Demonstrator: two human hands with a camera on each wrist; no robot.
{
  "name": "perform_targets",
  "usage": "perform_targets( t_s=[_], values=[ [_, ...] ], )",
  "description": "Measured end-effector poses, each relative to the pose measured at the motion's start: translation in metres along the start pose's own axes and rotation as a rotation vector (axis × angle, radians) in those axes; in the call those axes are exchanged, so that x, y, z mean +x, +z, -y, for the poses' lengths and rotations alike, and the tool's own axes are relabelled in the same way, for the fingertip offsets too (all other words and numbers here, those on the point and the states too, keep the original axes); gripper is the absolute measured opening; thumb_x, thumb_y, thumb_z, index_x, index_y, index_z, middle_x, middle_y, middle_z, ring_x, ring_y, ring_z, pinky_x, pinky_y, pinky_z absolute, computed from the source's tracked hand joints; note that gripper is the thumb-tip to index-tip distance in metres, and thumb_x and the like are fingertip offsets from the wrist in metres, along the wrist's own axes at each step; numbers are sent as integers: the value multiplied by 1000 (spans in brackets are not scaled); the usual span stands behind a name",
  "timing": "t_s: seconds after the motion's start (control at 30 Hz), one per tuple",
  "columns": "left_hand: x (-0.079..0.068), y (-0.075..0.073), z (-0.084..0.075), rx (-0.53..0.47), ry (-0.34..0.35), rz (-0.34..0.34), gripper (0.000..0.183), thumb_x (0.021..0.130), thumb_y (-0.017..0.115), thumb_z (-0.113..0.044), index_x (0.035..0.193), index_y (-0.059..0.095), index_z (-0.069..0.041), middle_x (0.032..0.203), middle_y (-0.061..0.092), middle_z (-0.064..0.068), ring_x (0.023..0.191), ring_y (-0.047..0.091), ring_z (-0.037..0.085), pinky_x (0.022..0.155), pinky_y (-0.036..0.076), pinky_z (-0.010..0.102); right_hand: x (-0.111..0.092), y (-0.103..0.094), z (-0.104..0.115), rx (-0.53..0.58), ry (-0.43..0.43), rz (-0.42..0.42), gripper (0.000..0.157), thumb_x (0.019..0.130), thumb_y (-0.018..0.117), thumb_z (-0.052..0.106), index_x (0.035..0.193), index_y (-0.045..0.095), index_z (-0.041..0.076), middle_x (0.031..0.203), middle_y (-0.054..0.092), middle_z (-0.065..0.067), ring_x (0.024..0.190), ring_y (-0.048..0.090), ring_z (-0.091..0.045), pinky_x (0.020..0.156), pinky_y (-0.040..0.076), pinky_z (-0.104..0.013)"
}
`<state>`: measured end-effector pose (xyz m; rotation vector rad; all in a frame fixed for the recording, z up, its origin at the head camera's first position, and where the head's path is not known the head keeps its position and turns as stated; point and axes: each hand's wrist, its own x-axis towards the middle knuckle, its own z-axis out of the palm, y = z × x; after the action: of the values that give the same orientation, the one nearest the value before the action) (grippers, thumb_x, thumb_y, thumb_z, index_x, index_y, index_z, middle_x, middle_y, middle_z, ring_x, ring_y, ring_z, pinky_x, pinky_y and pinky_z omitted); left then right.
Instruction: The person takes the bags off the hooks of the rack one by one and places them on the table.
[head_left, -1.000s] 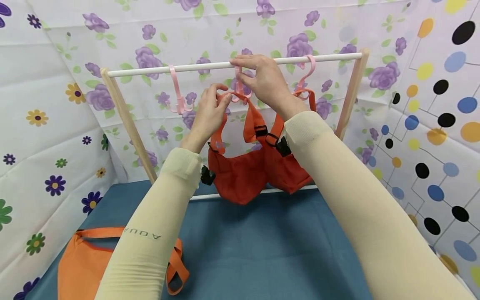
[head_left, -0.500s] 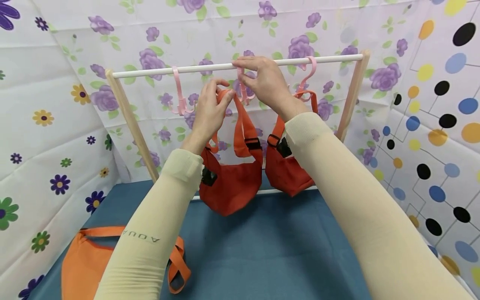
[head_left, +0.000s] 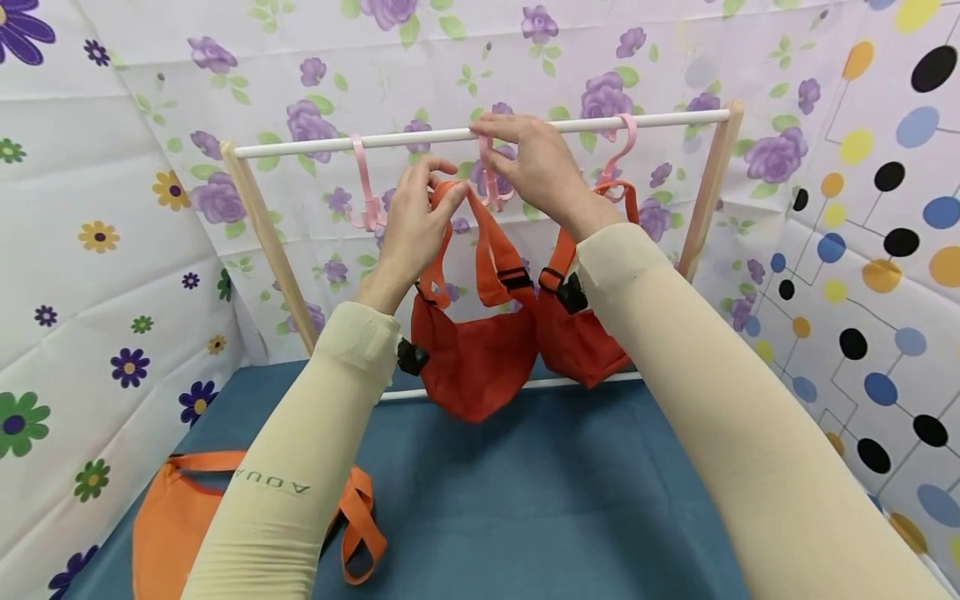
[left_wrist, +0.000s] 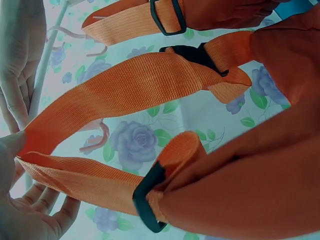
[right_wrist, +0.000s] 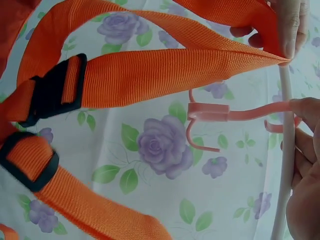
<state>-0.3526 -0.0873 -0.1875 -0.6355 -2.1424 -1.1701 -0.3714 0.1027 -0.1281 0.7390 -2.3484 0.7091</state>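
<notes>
My left hand (head_left: 415,221) pinches the looped orange strap (left_wrist: 125,85) of a red-orange bag (head_left: 476,367), which hangs below it with black buckles (right_wrist: 55,90) on its strap. Up at the white rod (head_left: 300,147), my right hand (head_left: 536,162) holds the upper stem of the middle pink hook (right_wrist: 207,111) between thumb and fingers. The left wrist view shows the strap apart from the hook's curved prongs (left_wrist: 97,140). A second red-orange bag (head_left: 573,342) hangs from the right pink hook (head_left: 617,154), partly covered by my right sleeve.
Another pink hook (head_left: 366,187) hangs on the rod at left. Wooden posts (head_left: 270,242) carry the rod. An orange bag (head_left: 168,521) lies on the blue cloth (head_left: 540,500) at lower left, partly behind my left sleeve. Patterned sheets surround the rack.
The strap in my left hand has come away from the hook's prongs. The bag swung left and lower, then slightly back right. My right hand stays at the hook; the view shifts slightly.
</notes>
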Motion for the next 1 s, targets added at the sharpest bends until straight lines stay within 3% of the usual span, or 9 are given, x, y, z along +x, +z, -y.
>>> perform_targets(
  t_s=[0.4,0.63,0.8,1.0],
  values=[
    [-5,-4,-8,-17,-22,33,41,102,69,-33,136,58,-11,105,54,6,90,60,24,77,46,31,-2,1,-1,18,-45,-18,47,105,64,19,152,57,19,156,52,0,149,40,-18,122,23,-28],
    [-9,-11,-10,-31,-33,22,41,102,69,-33,136,58,-12,107,54,7,96,63,24,83,49,32,-8,0,-1,58,-38,-37,47,107,61,24,154,54,23,159,49,2,150,36,-11,122,22,-25],
    [-10,-16,-10,-29,-30,1,41,101,71,-32,134,59,-11,105,55,6,93,65,24,79,49,30,-16,0,0,90,-31,-65,56,108,57,31,162,40,28,161,44,4,149,37,-8,121,22,-23],
    [-13,-20,-9,-32,-71,-8,41,100,73,-30,135,60,-13,104,57,4,91,65,22,71,50,29,-26,0,0,127,-15,-78,70,107,61,23,166,26,32,167,34,6,150,28,-1,122,18,-22]
  ],
)
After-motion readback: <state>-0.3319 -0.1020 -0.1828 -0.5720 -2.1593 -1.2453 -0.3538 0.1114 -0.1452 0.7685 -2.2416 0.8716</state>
